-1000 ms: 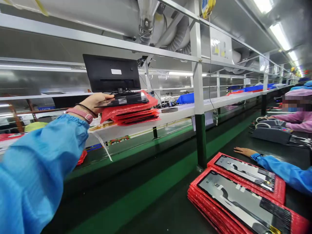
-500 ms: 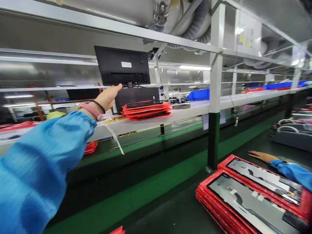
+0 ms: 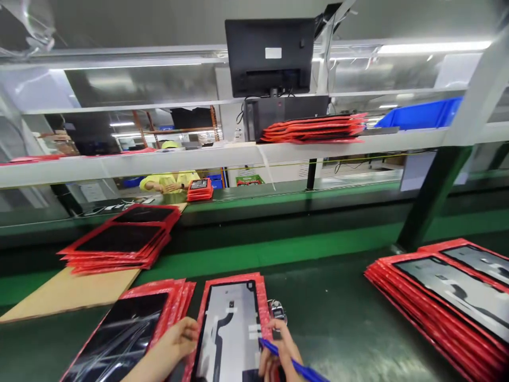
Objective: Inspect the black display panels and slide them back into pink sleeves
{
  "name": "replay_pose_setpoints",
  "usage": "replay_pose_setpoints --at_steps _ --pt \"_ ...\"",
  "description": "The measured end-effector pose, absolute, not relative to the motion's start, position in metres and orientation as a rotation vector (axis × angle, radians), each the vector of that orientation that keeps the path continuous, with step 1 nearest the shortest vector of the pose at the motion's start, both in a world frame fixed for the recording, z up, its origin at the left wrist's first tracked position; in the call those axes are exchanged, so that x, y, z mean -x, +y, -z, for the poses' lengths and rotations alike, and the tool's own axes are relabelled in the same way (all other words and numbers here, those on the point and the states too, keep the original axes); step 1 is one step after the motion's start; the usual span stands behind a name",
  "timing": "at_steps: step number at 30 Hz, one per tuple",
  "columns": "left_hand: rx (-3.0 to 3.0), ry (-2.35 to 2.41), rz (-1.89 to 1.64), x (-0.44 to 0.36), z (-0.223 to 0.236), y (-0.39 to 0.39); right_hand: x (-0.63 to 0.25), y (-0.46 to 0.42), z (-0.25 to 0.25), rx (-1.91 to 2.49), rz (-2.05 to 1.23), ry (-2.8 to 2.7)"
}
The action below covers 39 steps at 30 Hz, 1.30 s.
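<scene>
In the lower middle, a display panel (image 3: 234,310) with a grey back and a black cable lies on a sheet of red bubble wrap (image 3: 263,297). My left hand (image 3: 177,342) grips the left edge of the panel and its wrap with bent fingers. At the right edge, my right hand (image 3: 282,350) holds a slim blue pen (image 3: 308,369), its tip over the panel. To the left, a glossy black panel (image 3: 123,337) rests on a red-wrapped stack, partly behind my left forearm. A small metal object (image 3: 277,309) lies just beyond my right hand.
Red-wrapped panels are stacked on the right (image 3: 453,297) and on a wooden board (image 3: 71,297) at the left. Above the dark green bench runs a white shelf (image 3: 214,156) with a monitor (image 3: 270,58) and a blue bin (image 3: 421,114). A person in yellow (image 3: 170,180) works beyond.
The view has swung left and down. My left hand has come down from beside the monitor to the panel. My right hand has left the right-hand stack and now holds the pen.
</scene>
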<state>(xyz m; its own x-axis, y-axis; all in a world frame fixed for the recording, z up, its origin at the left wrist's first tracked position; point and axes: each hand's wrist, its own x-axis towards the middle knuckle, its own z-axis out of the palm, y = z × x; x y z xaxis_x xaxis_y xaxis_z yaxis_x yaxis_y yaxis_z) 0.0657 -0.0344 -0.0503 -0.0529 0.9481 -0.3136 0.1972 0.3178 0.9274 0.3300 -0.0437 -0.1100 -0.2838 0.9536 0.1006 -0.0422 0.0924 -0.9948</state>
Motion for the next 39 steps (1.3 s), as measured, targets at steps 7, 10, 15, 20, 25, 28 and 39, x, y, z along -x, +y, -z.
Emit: replay_pose_setpoints --at_steps 7,10,15,20,25,28,39 --pt "-0.861 1.455 -0.944 -0.065 0.080 -0.043 -0.302 -0.031 0.108 1.089 -1.204 -1.553" --pt "-0.812 1.401 -0.968 -0.065 0.073 -0.045 -0.295 -0.031 0.114 1.170 -1.067 -1.618" --pt "-0.751 1.311 -0.960 -0.063 0.067 -0.048 -0.291 -0.030 0.117 1.219 -0.907 -1.767" --pt "-0.683 1.299 -0.994 -0.065 0.063 -0.050 -0.291 -0.031 0.118 1.212 -0.889 -1.854" --pt "-0.600 1.344 -0.995 -0.065 0.051 -0.047 -0.292 -0.031 0.118 1.216 -0.919 -1.778" --pt "-0.594 1.377 -0.968 -0.071 0.046 -0.042 -0.293 -0.029 0.118 1.215 -0.991 -1.675" --pt "-0.780 1.083 -1.144 -0.128 0.017 -0.040 -0.324 -0.029 0.073 1.025 -1.066 -1.376"
